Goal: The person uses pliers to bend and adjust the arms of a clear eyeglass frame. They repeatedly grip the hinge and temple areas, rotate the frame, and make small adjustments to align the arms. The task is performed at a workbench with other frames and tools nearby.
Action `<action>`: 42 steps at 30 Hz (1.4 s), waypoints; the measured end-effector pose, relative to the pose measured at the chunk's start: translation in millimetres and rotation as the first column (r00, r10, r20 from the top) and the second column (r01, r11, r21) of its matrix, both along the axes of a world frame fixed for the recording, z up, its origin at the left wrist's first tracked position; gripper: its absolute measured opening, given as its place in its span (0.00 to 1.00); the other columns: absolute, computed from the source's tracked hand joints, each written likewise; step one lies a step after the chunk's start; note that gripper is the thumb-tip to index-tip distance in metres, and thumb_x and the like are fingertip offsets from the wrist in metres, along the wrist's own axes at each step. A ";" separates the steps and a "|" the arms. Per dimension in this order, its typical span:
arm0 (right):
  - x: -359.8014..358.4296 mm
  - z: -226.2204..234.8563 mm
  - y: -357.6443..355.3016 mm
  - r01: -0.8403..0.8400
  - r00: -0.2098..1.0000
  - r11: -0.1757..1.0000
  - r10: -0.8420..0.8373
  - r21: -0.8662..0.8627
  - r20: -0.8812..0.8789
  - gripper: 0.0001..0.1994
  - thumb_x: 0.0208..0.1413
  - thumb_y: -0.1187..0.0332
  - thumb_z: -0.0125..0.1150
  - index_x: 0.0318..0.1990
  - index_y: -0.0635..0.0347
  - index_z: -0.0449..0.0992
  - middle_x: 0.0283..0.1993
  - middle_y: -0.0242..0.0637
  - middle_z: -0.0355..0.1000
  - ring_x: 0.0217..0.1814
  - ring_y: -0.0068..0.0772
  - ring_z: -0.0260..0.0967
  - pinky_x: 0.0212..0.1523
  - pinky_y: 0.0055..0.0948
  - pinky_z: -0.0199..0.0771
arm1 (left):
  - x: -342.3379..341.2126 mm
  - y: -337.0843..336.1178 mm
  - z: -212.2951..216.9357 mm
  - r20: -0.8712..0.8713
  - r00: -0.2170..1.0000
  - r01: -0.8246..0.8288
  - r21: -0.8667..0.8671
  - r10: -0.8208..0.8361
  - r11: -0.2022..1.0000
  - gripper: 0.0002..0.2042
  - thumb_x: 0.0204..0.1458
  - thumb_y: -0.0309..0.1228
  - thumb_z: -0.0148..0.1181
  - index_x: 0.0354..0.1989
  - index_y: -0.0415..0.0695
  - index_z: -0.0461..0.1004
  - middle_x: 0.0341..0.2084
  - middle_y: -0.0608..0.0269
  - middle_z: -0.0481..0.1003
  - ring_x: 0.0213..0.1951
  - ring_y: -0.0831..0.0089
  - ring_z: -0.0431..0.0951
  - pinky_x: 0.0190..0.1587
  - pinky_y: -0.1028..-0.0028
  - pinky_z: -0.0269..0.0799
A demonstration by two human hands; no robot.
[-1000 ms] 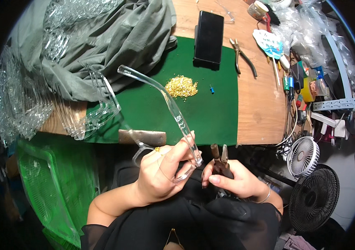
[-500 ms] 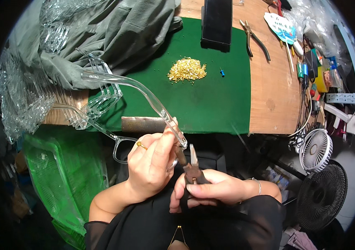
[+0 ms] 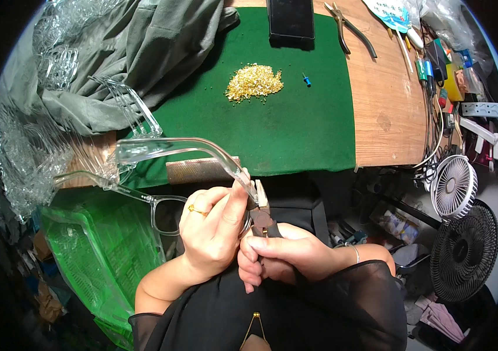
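A clear-framed pair of glasses (image 3: 170,143) is pinched in my left hand (image 3: 211,225), one temple arm reaching up and to the left, the other out to the far left. Its front rim is partly hidden behind my fingers. My right hand (image 3: 287,254) grips a pair of pliers (image 3: 263,219), jaws upward. Those jaws meet the hinge end of the upper temple arm beside my left fingertips; whether they clamp it, I cannot tell. Beyond my hands, a heap of tiny gold-coloured pieces (image 3: 254,82) lies on a green mat (image 3: 295,131).
Clear glasses frames (image 3: 21,158) pile up on the left beside grey cloth (image 3: 138,52). A green plastic basket (image 3: 97,245) sits below. At the back are a black tray (image 3: 291,20), a blue pin (image 3: 307,81) and other pliers (image 3: 348,32). Two fans (image 3: 453,187) stand right.
The plier jaws have come in from the right against the hinge end of the temple arm, closing the earlier gap. My right fingers have curled tighter round the handles. The whole view has shifted slightly.
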State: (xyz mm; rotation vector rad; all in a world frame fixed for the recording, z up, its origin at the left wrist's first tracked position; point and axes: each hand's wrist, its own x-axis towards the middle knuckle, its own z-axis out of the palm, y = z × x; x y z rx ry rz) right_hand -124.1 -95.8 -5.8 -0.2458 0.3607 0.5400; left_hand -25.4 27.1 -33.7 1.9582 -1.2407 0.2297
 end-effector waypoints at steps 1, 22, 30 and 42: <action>0.8 0.0 1.0 0.011 1.000 1.000 -0.011 -0.007 -0.010 0.14 0.61 0.58 0.45 0.31 0.61 0.64 0.28 0.35 0.63 0.30 0.29 0.63 0.33 0.28 0.66 | 0.4 0.3 -1.2 0.017 1.000 0.003 0.008 -0.003 1.000 0.28 0.31 0.25 0.57 0.49 0.30 0.68 0.30 0.57 0.75 0.27 0.67 0.72 0.28 0.71 0.66; 11.3 -7.9 -35.3 -0.322 0.947 0.913 0.306 -0.251 -0.103 0.16 0.61 0.60 0.46 0.47 0.64 0.66 0.40 0.38 0.70 0.45 0.29 0.68 0.45 0.24 0.68 | 16.1 7.2 -7.5 0.069 0.966 -0.257 0.139 0.249 0.956 0.26 0.37 0.17 0.57 0.51 0.29 0.65 0.24 0.61 0.72 0.27 0.67 0.72 0.31 0.72 0.68; 62.6 -51.9 -81.7 0.398 0.917 0.018 -0.052 -0.917 0.397 0.06 0.55 0.72 0.54 0.38 0.63 0.68 0.33 0.28 0.65 0.33 0.16 0.58 0.37 0.18 0.60 | -18.2 20.0 32.6 -0.696 0.718 -0.110 -0.127 -0.010 0.986 0.34 0.48 0.34 0.62 0.59 0.32 0.51 0.28 0.55 0.74 0.32 0.65 0.77 0.37 0.72 0.72; 51.4 -61.7 -72.1 0.596 0.784 -0.331 0.436 -0.731 0.442 0.05 0.52 0.75 0.54 0.36 0.64 0.67 0.30 0.30 0.63 0.30 0.18 0.59 0.33 0.18 0.62 | 92.7 67.3 51.1 -0.817 0.524 -0.415 0.004 0.242 0.910 0.19 0.53 0.31 0.55 0.50 0.33 0.64 0.28 0.60 0.74 0.29 0.77 0.74 0.34 0.78 0.70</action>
